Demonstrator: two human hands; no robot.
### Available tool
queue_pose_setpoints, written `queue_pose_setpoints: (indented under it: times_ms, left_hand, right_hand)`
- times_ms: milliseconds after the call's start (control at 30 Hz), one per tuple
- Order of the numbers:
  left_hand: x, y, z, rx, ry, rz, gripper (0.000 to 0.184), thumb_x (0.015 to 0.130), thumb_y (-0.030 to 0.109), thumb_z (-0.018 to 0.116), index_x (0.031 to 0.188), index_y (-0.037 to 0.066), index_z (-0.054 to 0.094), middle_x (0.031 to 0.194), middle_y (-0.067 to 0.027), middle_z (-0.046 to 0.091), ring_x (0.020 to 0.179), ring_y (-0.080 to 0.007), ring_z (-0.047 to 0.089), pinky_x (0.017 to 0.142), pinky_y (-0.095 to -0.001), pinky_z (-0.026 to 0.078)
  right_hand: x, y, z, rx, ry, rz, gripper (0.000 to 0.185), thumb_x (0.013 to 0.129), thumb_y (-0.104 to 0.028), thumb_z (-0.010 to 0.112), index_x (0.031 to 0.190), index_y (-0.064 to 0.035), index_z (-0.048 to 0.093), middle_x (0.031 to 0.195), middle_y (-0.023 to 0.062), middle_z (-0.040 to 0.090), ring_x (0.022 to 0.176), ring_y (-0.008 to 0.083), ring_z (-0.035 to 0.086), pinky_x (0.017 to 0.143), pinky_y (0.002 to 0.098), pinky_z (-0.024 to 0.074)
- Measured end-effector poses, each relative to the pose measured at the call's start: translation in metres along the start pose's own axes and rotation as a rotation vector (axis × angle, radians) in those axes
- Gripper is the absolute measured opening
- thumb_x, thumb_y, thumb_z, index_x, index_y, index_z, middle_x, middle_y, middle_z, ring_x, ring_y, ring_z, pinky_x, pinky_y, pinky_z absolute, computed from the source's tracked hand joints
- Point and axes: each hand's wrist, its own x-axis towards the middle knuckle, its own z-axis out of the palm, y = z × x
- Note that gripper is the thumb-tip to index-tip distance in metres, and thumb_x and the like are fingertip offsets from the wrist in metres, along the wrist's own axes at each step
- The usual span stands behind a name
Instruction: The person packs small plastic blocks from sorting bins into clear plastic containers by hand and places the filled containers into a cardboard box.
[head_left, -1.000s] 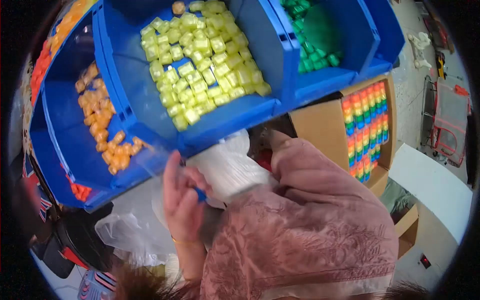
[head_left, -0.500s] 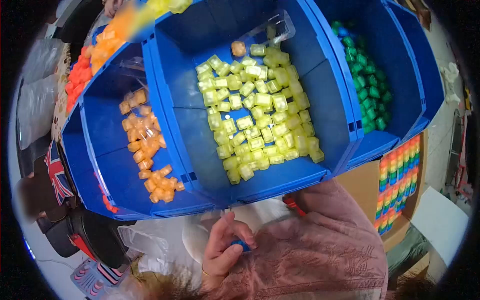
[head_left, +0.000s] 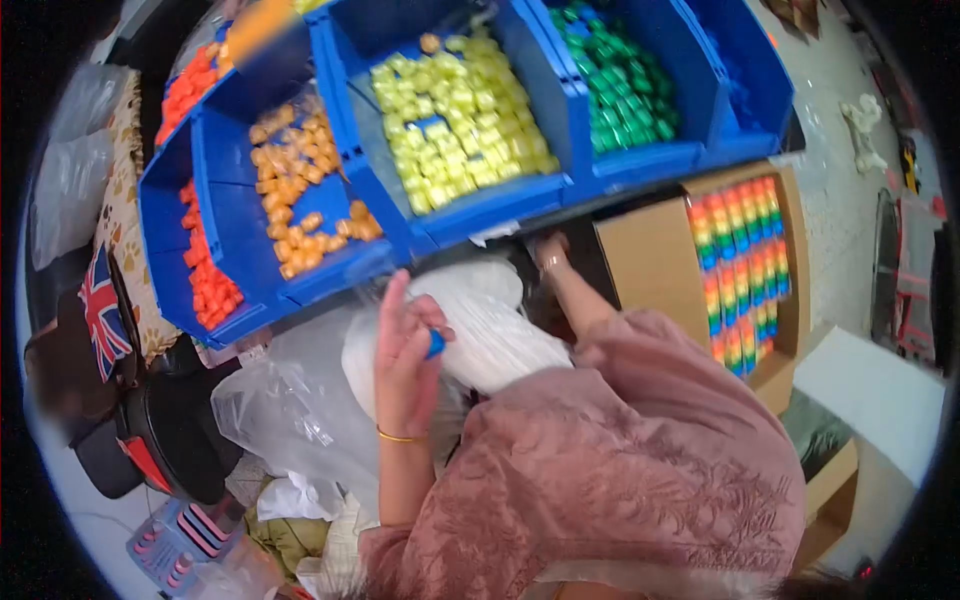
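My left hand (head_left: 408,345) is raised above my lap, its fingers closed on a small blue piece (head_left: 434,344), with the index finger stretched out. It is in front of the blue bins (head_left: 480,215), which hold orange pieces (head_left: 300,170), yellow pieces (head_left: 455,120), green pieces (head_left: 625,100) and red pieces (head_left: 208,280). My right hand (head_left: 550,246) reaches down into the dark space below the bins, beside the cardboard box (head_left: 650,260). Its fingers are mostly hidden there.
Rows of rainbow-coloured stacks (head_left: 740,240) fill the cardboard box at the right. A clear plastic bag (head_left: 290,390) lies at the left of my lap. Beyond it are a black seat (head_left: 175,430) and a flag-patterned cloth (head_left: 100,300). A white panel (head_left: 860,380) stands at the right.
The view has shifted, so the bins now appear higher and smaller. My right arm has come into sight, reaching below the bins. My left hand still holds the blue piece.
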Motion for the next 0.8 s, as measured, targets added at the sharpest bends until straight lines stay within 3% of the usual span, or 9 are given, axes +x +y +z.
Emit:
queue_pose_setpoints:
  times_ms: [33, 100, 167, 233, 267, 467, 567, 667, 800]
  left_hand:
    - [-0.008, -0.001, -0.002, 0.034, 0.019, 0.015, 0.069, 0.086, 0.009, 0.059, 0.145, 0.005, 0.024, 0.104, -0.0065, 0.05, 0.094, -0.0148, 0.049, 0.084, -0.0306, 0.043]
    - [-0.019, 0.0, -0.008, 0.038, 0.049, 0.04, 0.068, 0.087, 0.008, 0.059, 0.145, 0.005, 0.025, 0.107, -0.0071, 0.05, 0.094, -0.0148, 0.049, 0.084, -0.0305, 0.043]
    - [-0.032, 0.002, -0.011, 0.01, 0.07, 0.046, 0.067, 0.087, 0.007, 0.059, 0.145, 0.005, 0.025, 0.108, -0.0074, 0.05, 0.094, -0.0149, 0.049, 0.084, -0.0306, 0.043]
    - [-0.035, 0.006, -0.014, -0.045, 0.084, 0.104, 0.067, 0.087, 0.005, 0.058, 0.145, 0.005, 0.024, 0.111, -0.0085, 0.05, 0.096, -0.0156, 0.05, 0.084, -0.0304, 0.042]
    - [-0.039, 0.008, -0.016, -0.047, 0.085, 0.108, 0.067, 0.087, 0.005, 0.058, 0.145, 0.005, 0.024, 0.111, -0.0085, 0.05, 0.096, -0.0156, 0.05, 0.084, -0.0304, 0.042]
    - [-0.06, 0.011, -0.017, -0.119, 0.051, 0.231, 0.062, 0.09, 0.005, 0.056, 0.144, 0.004, 0.025, 0.114, -0.0098, 0.052, 0.099, -0.016, 0.051, 0.087, -0.0324, 0.043]
    - [-0.078, 0.006, -0.017, -0.14, 0.032, 0.26, 0.061, 0.091, 0.004, 0.054, 0.144, 0.003, 0.024, 0.114, -0.0101, 0.052, 0.099, -0.0162, 0.051, 0.088, -0.0331, 0.042]
    - [-0.097, -0.001, -0.016, -0.137, 0.033, 0.283, 0.062, 0.091, 0.004, 0.054, 0.144, 0.003, 0.023, 0.113, -0.0102, 0.052, 0.099, -0.0163, 0.051, 0.088, -0.0334, 0.043]
    - [-0.114, -0.01, -0.016, -0.156, 0.038, 0.3, 0.058, 0.091, 0.0, 0.051, 0.143, 0.006, 0.027, 0.115, -0.0094, 0.053, 0.102, -0.0168, 0.052, 0.09, -0.0326, 0.042]
  right_hand:
    - [0.012, 0.013, 0.019, -0.056, 0.026, 0.029, 0.022, 0.078, -0.019, 0.064, 0.094, -0.005, 0.068, 0.091, 0.0134, 0.069, 0.075, 0.0355, 0.066, 0.062, 0.0437, 0.0517]
    - [0.035, 0.033, 0.044, 0.379, 0.114, 0.321, 0.017, 0.083, -0.017, 0.059, 0.091, -0.0061, 0.071, 0.092, 0.0128, 0.07, 0.073, 0.0356, 0.066, 0.058, 0.0422, 0.0515]
    - [0.016, 0.017, 0.029, 0.406, -0.019, 0.432, 0.023, 0.088, -0.016, 0.051, 0.098, -0.0069, 0.069, 0.097, 0.0117, 0.069, 0.084, 0.0301, 0.067, 0.066, 0.0399, 0.0524]
    - [0.015, 0.015, 0.023, 0.689, -0.024, 0.569, 0.027, 0.086, -0.02, 0.058, 0.102, 0.0004, 0.067, 0.105, 0.0194, 0.066, 0.103, 0.029, 0.063, 0.083, 0.0415, 0.049]
    - [0.008, 0.016, 0.023, 0.688, -0.022, 0.565, 0.027, 0.086, -0.02, 0.058, 0.102, 0.0004, 0.067, 0.105, 0.0194, 0.066, 0.103, 0.029, 0.063, 0.083, 0.0415, 0.049]
    - [-0.025, 0.014, 0.017, 0.739, -0.059, 0.22, 0.032, 0.084, -0.022, 0.059, 0.105, 0.0013, 0.065, 0.113, 0.0228, 0.062, 0.105, 0.0341, 0.061, 0.085, 0.0377, 0.049]
    - [-0.087, -0.012, -0.065, 0.528, -0.11, 0.171, 0.031, 0.081, -0.026, 0.062, 0.1, -0.0014, 0.068, 0.106, 0.0231, 0.064, 0.1, 0.0347, 0.063, 0.081, 0.0375, 0.0505]
    - [-0.098, -0.003, -0.054, 0.058, -0.224, -0.231, 0.03, 0.079, -0.029, 0.062, 0.094, -0.0035, 0.07, 0.098, 0.0217, 0.066, 0.095, 0.0337, 0.065, 0.079, 0.0381, 0.051]
    - [-0.092, 0.004, -0.001, 0.237, -0.245, -0.203, 0.035, 0.076, -0.037, 0.064, 0.092, -0.0068, 0.072, 0.095, 0.018, 0.068, 0.089, 0.0303, 0.066, 0.077, 0.0405, 0.0509]
